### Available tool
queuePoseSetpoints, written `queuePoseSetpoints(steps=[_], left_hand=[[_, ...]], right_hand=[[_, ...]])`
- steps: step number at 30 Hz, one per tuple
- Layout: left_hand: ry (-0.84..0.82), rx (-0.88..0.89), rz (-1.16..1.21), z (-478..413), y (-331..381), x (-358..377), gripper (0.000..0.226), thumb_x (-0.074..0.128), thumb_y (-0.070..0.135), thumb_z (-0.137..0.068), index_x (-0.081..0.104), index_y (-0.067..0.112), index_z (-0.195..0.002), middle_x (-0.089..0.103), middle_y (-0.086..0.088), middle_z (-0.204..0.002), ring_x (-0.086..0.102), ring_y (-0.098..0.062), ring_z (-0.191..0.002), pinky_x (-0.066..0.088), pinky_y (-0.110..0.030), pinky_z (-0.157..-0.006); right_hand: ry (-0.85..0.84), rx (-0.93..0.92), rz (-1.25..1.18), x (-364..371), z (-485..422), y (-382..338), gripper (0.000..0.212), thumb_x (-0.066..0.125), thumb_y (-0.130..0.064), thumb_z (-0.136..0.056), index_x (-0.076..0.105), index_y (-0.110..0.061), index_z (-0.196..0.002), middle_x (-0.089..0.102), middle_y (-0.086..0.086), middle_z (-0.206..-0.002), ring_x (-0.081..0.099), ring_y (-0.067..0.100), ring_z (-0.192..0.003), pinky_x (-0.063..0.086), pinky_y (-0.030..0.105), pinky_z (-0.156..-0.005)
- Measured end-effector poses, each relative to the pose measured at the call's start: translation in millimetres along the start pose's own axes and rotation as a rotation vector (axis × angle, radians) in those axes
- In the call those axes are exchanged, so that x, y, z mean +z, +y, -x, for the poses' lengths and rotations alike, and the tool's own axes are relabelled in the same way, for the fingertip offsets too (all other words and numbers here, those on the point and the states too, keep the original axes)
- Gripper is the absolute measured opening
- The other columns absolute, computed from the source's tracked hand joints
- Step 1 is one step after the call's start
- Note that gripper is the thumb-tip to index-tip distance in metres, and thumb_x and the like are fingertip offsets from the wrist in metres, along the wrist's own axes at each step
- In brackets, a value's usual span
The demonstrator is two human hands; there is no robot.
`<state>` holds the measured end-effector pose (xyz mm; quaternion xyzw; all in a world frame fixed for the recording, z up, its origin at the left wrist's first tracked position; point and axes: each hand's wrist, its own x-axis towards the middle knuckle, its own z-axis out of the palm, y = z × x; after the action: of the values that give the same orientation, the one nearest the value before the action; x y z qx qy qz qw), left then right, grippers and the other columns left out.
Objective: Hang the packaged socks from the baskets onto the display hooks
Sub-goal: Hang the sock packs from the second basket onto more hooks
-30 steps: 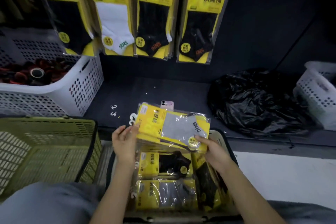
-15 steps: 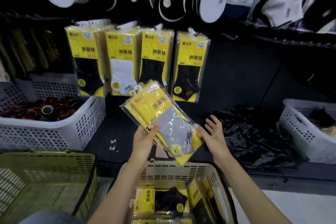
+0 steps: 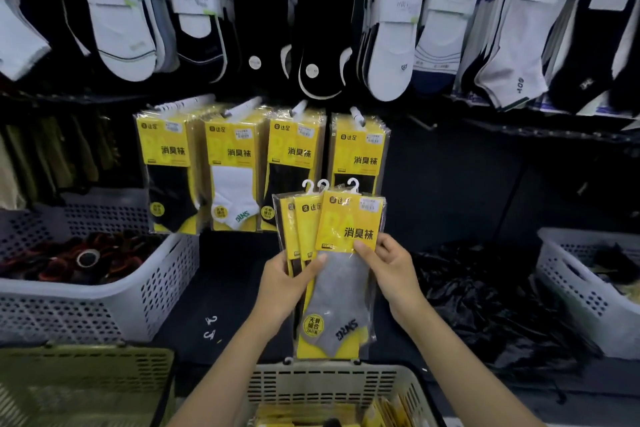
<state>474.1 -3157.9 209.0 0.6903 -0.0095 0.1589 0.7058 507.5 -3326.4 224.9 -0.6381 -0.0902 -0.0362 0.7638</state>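
I hold a small fan of yellow sock packs [image 3: 341,253] upright, white plastic hooks on top, a grey sock showing in the front pack. My left hand [image 3: 287,282] grips the stack from the left side. My right hand [image 3: 389,267] pinches the front pack at its right edge. Behind them, several stacks of the same yellow packs [image 3: 263,163] hang on display hooks [image 3: 356,114]. A beige basket [image 3: 332,388] with more yellow packs sits below my arms.
White perforated baskets stand at the left [image 3: 104,291] and the right [image 3: 588,291]. A green basket [image 3: 86,385] is at the bottom left. A crumpled black plastic bag [image 3: 485,295] lies on the dark shelf. Loose socks hang in rows above [image 3: 311,28].
The packs rose from just above the basket to upright in front of the hanging display. My right hand went from open beside them to pinching the front pack. The view tilted upward.
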Motion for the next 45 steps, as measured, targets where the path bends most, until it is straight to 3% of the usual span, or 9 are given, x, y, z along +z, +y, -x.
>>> queuePoseSetpoints(steps=[5, 9, 12, 14, 17, 23, 29, 35, 45], left_hand=[[-0.061, -0.009, 0.021, -15.5, 5.9, 1.1, 0.037, 0.06, 0.046, -0.077, 0.07, 0.015, -0.094, 0.075, 0.001, -0.084, 0.072, -0.013, -0.076, 0.052, -0.016, -0.058], [0.039, 0.092, -0.059, -33.3, 20.8, -6.1, 0.033, 0.055, 0.049, -0.079, 0.068, 0.021, -0.093, 0.073, 0.005, -0.074, 0.069, -0.008, -0.067, 0.047, -0.014, -0.05], [0.142, 0.165, -0.099, -51.5, 33.8, -21.0, 0.023, 0.052, 0.038, -0.091, 0.065, 0.02, -0.099, 0.059, 0.006, -0.079, 0.059, -0.012, -0.068, 0.04, -0.029, -0.047], [0.207, 0.171, -0.17, -64.1, 38.8, -33.5, 0.022, 0.052, 0.04, -0.091, 0.058, 0.025, -0.076, 0.047, 0.0, -0.041, 0.048, -0.009, -0.04, 0.035, -0.016, -0.041], [0.296, 0.171, -0.218, -78.7, 45.5, -49.7, 0.042, 0.054, 0.042, -0.089, 0.035, 0.028, -0.055, 0.024, 0.006, -0.032, 0.03, -0.004, -0.029, 0.026, -0.01, -0.034], [0.304, 0.182, -0.236, -94.1, 50.3, -65.0, 0.046, 0.053, 0.054, -0.079, 0.032, 0.02, -0.055, 0.021, 0.005, -0.034, 0.026, -0.005, -0.029, 0.024, -0.013, -0.033], [0.289, 0.209, -0.269, -103.1, 48.3, -68.7, 0.049, 0.05, 0.059, -0.077, 0.044, 0.011, -0.066, 0.021, 0.007, -0.043, 0.026, -0.006, -0.04, 0.027, -0.026, -0.048], [0.318, 0.209, -0.249, -107.9, 53.4, -65.6, 0.051, 0.053, 0.055, -0.077, 0.028, 0.015, -0.056, 0.022, 0.007, -0.044, 0.026, -0.006, -0.038, 0.026, -0.021, -0.046], [0.319, 0.197, -0.235, -111.4, 63.2, -52.3, 0.05, 0.052, 0.048, -0.086, 0.026, 0.019, -0.054, 0.025, 0.007, -0.034, 0.027, -0.004, -0.033, 0.024, -0.026, -0.048]], right_hand=[[-0.007, 0.03, 0.007, -2.5, -12.5, -3.5, 0.019, 0.062, -0.017, -0.09, 0.064, -0.011, -0.108, 0.075, 0.003, -0.098, 0.071, 0.018, -0.093, 0.056, 0.027, -0.08], [0.065, 0.007, -0.007, -5.3, -35.3, -16.4, 0.019, 0.06, -0.016, -0.092, 0.064, -0.01, -0.109, 0.074, 0.005, -0.101, 0.07, 0.021, -0.098, 0.055, 0.035, -0.087], [0.158, -0.012, -0.002, -13.4, -59.6, -32.9, 0.011, 0.059, -0.014, -0.093, 0.064, -0.014, -0.102, 0.073, 0.007, -0.101, 0.069, 0.022, -0.096, 0.054, 0.038, -0.088], [0.182, -0.047, 0.031, -17.9, -76.7, -42.7, 0.008, 0.058, -0.013, -0.093, 0.063, -0.015, -0.099, 0.072, 0.008, -0.103, 0.068, 0.024, -0.098, 0.053, 0.042, -0.091], [0.193, -0.077, 0.062, -18.7, -100.6, -51.1, 0.006, 0.057, -0.011, -0.094, 0.062, -0.014, -0.096, 0.071, 0.011, -0.105, 0.067, 0.027, -0.102, 0.051, 0.045, -0.094], [0.123, -0.097, 0.115, -5.8, -137.8, -41.3, 0.009, 0.057, -0.01, -0.094, 0.061, -0.017, -0.095, 0.072, 0.007, -0.102, 0.069, 0.018, -0.092, 0.056, 0.028, -0.076], [0.114, -0.123, 0.155, 8.1, -165.0, -29.7, 0.007, 0.058, -0.01, -0.093, 0.061, -0.016, -0.094, 0.07, 0.007, -0.101, 0.067, 0.021, -0.098, 0.054, 0.035, -0.087], [0.136, -0.089, 0.046, -0.6, -150.8, -10.3, 0.01, 0.06, -0.012, -0.092, 0.062, -0.012, -0.101, 0.073, 0.002, -0.097, 0.071, 0.007, -0.082, 0.054, 0.016, -0.061], [0.14, -0.194, 0.08, -7.2, -156.5, -33.5, 0.012, 0.058, -0.011, -0.092, 0.061, -0.012, -0.104, 0.074, -0.003, -0.092, 0.071, 0.007, -0.085, 0.055, 0.016, -0.066]])
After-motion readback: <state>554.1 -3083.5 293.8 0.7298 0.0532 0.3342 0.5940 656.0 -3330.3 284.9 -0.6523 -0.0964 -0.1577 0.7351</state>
